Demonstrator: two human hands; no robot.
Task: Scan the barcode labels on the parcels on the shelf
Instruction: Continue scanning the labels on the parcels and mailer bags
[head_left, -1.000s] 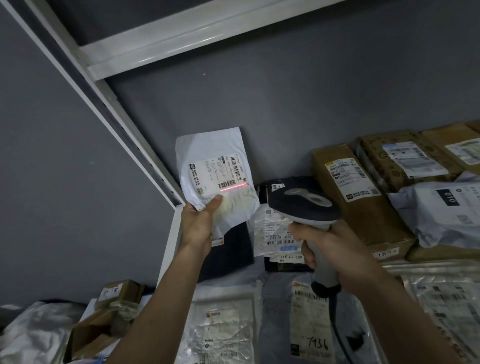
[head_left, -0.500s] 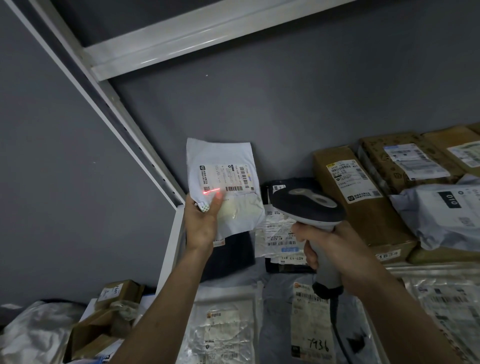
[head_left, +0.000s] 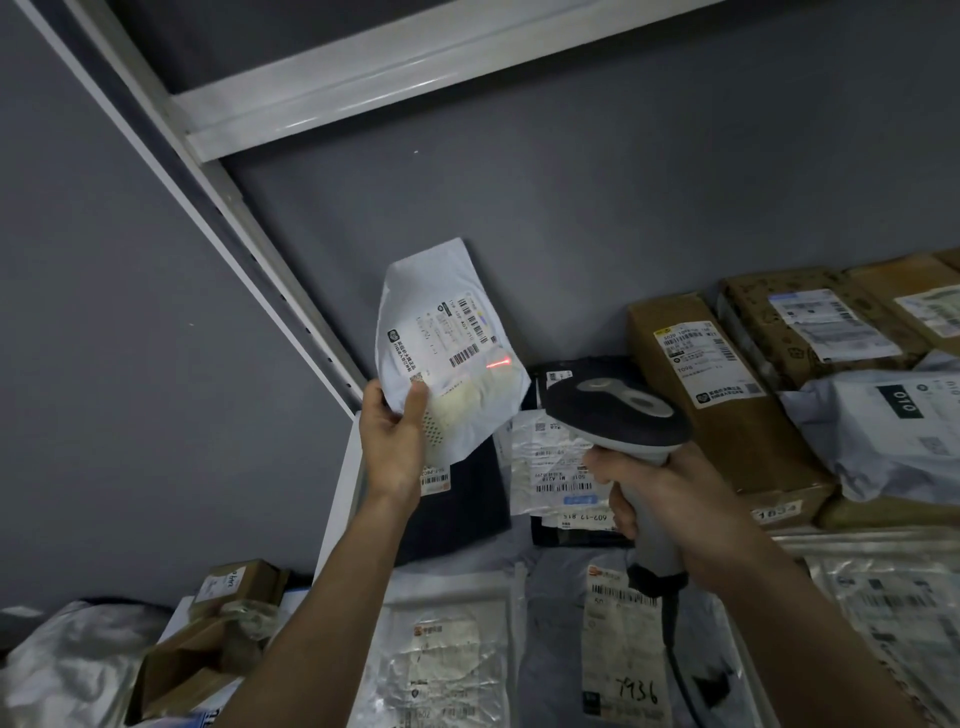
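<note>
My left hand (head_left: 392, 439) holds a white poly mailer (head_left: 441, 312) up by its lower left corner, thumb on the front. Its barcode label (head_left: 452, 338) faces me, tilted. A red scan line (head_left: 497, 362) glows at the right end of the lower barcode. My right hand (head_left: 660, 493) grips the handle of a grey and black barcode scanner (head_left: 618, 410), whose head points at the mailer from the right. Its cable hangs down below my fist.
Brown cardboard boxes (head_left: 711, 395) and a grey bag (head_left: 883, 431) line the shelf on the right. Black and labelled flat parcels (head_left: 556, 467) lie behind my hands, more bags (head_left: 441, 660) in front. A white shelf upright (head_left: 234, 244) runs diagonally at left. Small boxes (head_left: 228, 587) sit lower left.
The mailer has tilted clockwise in my left hand and risen slightly. The red scan line has moved from the label's left edge to the right end of the lower barcode.
</note>
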